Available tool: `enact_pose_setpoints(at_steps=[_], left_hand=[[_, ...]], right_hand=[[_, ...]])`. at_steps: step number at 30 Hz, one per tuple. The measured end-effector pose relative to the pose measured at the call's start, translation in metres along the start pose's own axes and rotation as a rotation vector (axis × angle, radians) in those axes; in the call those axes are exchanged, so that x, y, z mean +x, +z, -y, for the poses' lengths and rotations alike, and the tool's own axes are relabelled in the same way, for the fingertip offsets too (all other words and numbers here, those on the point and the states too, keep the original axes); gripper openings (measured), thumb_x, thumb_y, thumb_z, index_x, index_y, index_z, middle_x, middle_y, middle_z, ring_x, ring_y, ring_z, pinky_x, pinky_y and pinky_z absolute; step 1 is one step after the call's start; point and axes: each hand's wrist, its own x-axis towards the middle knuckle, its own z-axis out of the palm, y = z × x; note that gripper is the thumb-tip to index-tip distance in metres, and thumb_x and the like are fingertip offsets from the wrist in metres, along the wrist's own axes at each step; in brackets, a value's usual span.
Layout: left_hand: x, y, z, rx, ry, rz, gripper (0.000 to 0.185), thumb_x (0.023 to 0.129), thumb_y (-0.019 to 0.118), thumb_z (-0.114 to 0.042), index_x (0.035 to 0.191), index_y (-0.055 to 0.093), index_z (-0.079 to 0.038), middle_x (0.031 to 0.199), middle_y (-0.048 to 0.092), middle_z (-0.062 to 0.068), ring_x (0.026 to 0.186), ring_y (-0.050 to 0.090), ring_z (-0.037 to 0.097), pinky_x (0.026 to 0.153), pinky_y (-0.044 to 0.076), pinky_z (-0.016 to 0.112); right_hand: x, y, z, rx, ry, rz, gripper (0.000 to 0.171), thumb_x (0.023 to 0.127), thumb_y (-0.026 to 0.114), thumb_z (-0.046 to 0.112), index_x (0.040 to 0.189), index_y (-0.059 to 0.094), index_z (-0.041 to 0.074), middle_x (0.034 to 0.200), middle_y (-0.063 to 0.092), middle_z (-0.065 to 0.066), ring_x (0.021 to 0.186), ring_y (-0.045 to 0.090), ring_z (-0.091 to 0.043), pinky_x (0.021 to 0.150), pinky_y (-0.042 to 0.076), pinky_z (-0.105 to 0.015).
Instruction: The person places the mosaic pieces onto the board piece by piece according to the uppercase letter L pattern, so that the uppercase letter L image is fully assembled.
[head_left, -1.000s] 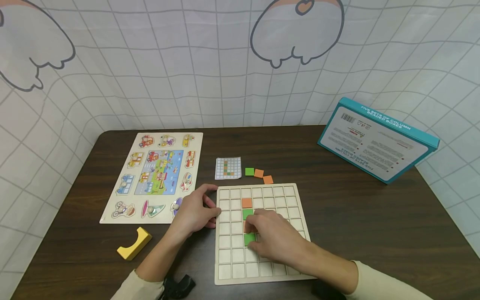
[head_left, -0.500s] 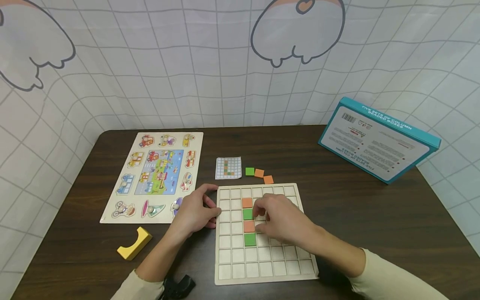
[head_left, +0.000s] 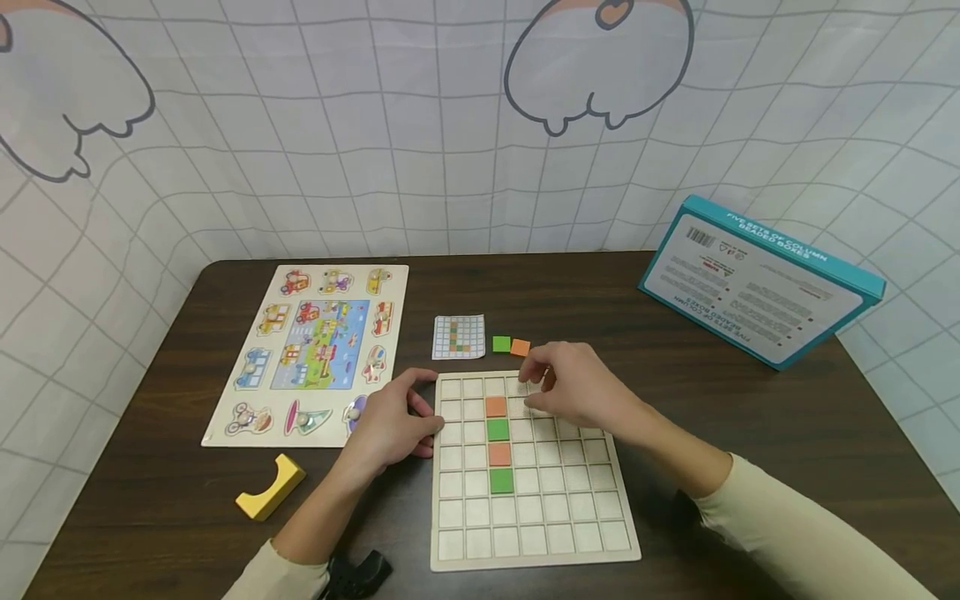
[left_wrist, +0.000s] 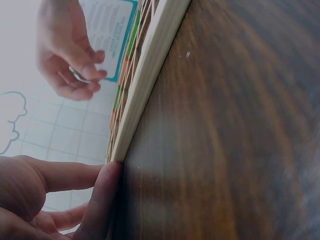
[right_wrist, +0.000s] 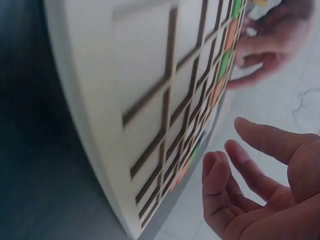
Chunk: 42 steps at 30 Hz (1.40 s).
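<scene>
A pale wooden grid board [head_left: 527, 508] lies on the table, with a column of alternating orange and green square tiles in its third column; the lowest is a green tile [head_left: 502, 481]. My left hand [head_left: 393, 421] rests at the board's left edge, thumb and index fingertip touching it. Over the board's far edge hovers my right hand [head_left: 581, 387]; its thumb and fingers are apart with nothing between them in the right wrist view. Behind the board lie a loose green tile [head_left: 501, 344] and an orange tile [head_left: 520, 347]. The right hand hides the spot beside them.
A small printed grid card [head_left: 458, 337] sits behind the board. To the left are a picture puzzle board [head_left: 255, 333] and a yellow arched block [head_left: 272, 490]. A teal-edged box [head_left: 757, 287] stands at the back right.
My right hand has left the tile column and moved away from me to the board's far edge, covering the rightmost loose orange tile. The left hand has stayed put.
</scene>
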Motion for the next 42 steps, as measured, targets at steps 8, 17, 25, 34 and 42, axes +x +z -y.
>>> enact_pose_setpoints(at_steps=[8, 17, 25, 34, 42], left_hand=[[0.001, 0.000, 0.000, -0.009, 0.007, -0.001, 0.060, 0.087, 0.075, 0.002, 0.143, 0.056, -0.009, 0.090, 0.063, 0.013, 0.053, 0.068, 0.017, 0.051, 0.063, 0.034], [0.000, 0.000, 0.001, -0.004, -0.002, -0.006, 0.060, 0.087, 0.076, 0.002, 0.143, 0.057, -0.009, 0.090, 0.062, 0.013, 0.053, 0.068, 0.016, 0.051, 0.063, 0.034], [0.000, 0.000, 0.001, -0.012, 0.002, -0.009, 0.060, 0.086, 0.076, 0.003, 0.142, 0.057, -0.010, 0.089, 0.062, 0.013, 0.052, 0.068, 0.016, 0.051, 0.063, 0.034], [0.001, 0.001, 0.001, -0.009, 0.000, -0.006, 0.060, 0.087, 0.075, 0.003, 0.142, 0.057, -0.010, 0.090, 0.062, 0.013, 0.053, 0.068, 0.016, 0.051, 0.063, 0.034], [0.001, 0.000, 0.002, -0.007, 0.003, -0.005, 0.060, 0.087, 0.076, 0.003, 0.142, 0.057, -0.010, 0.090, 0.063, 0.013, 0.053, 0.068, 0.016, 0.051, 0.063, 0.034]], right_hand=[[0.027, -0.013, -0.018, 0.051, -0.004, -0.040, 0.018, 0.086, 0.079, 0.006, 0.103, 0.076, 0.007, 0.090, 0.071, -0.004, 0.082, 0.063, -0.017, 0.077, 0.055, -0.032], [0.052, -0.014, -0.026, 0.083, 0.042, -0.049, 0.027, 0.084, 0.081, 0.005, 0.110, 0.076, 0.006, 0.103, 0.070, -0.011, 0.092, 0.063, -0.022, 0.082, 0.056, -0.036], [0.066, -0.011, -0.026, 0.065, 0.050, -0.007, 0.030, 0.082, 0.082, 0.007, 0.110, 0.075, 0.006, 0.103, 0.071, -0.010, 0.093, 0.063, -0.022, 0.084, 0.056, -0.036], [0.073, -0.007, -0.031, 0.030, 0.048, 0.007, 0.027, 0.080, 0.083, 0.004, 0.106, 0.076, 0.005, 0.101, 0.071, -0.009, 0.094, 0.062, -0.025, 0.085, 0.055, -0.038], [0.076, -0.005, -0.031, 0.041, 0.039, 0.013, 0.025, 0.082, 0.082, 0.005, 0.106, 0.076, 0.005, 0.098, 0.070, -0.009, 0.093, 0.060, -0.025, 0.083, 0.054, -0.038]])
